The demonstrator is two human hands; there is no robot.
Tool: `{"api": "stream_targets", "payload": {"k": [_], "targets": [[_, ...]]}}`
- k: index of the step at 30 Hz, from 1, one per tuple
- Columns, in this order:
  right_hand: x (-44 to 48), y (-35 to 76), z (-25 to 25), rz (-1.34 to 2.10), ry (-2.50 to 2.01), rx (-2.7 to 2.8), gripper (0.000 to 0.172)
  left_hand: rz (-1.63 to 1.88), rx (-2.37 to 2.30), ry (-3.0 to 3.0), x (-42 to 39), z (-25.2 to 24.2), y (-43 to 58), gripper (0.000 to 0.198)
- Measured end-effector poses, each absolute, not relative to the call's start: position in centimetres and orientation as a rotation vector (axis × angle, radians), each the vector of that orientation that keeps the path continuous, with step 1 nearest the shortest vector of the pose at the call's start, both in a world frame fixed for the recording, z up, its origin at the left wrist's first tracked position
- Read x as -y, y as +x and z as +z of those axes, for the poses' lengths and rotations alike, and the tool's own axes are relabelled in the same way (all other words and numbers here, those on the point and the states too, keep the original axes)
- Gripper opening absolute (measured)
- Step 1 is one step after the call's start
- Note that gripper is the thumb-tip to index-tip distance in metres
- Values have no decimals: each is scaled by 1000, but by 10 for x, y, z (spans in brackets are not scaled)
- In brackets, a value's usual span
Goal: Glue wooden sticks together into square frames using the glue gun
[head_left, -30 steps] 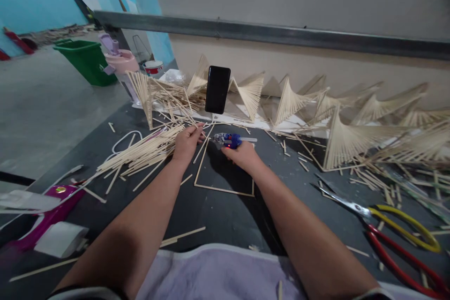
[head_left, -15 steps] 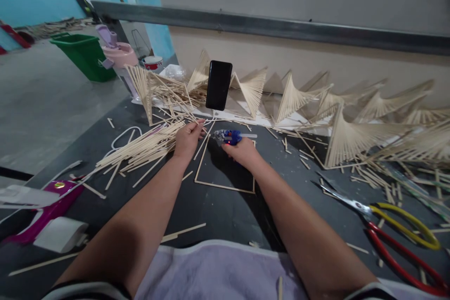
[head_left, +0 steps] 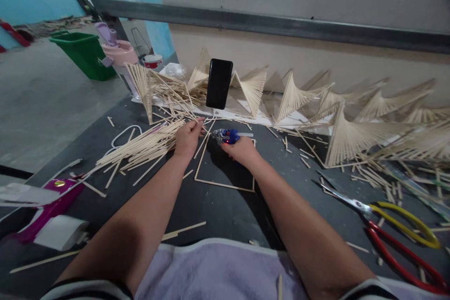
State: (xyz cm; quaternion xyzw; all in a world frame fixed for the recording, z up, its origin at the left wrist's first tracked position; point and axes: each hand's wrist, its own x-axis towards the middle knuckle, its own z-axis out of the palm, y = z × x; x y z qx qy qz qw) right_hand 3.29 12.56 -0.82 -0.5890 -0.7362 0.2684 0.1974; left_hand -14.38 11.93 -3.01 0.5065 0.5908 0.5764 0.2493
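Note:
In my right hand [head_left: 242,150] is a blue hot glue gun [head_left: 230,136], with a clear glue stick out of its back and a small red light lit. Its nozzle points left, close to the fingertips of my left hand [head_left: 188,138]. Those fingers are pinched together on a thin wooden stick [head_left: 198,122], whose far part I cannot separate from the sticks around it. Below both hands a square frame of wooden sticks [head_left: 225,184] lies flat on the dark table [head_left: 218,215]. Its upper corner is by the nozzle.
Left of my left hand lies a pile of loose sticks [head_left: 144,150]. A phone [head_left: 219,84] stands upright ahead. Fanned stick pieces [head_left: 293,96] line the back. Scissors [head_left: 365,208] lie at the right, a magenta device [head_left: 52,208] at the left. Cut stick bits are scattered at right.
The glue gun and my right hand have shifted very slightly left, toward my left hand. My left hand keeps its pinch in nearly the same place.

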Motion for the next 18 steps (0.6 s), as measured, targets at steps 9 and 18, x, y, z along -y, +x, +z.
{"api": "stream_targets", "payload": {"k": [9,18], "targets": [[-126,36,-7,781,-1627,2056,22,1537,-1604,1341,-119,-28,-141,31],[-125,37,-4,793,-1645,2036,21,1468,-1648,1462,-112,-25,-130,30]]}}
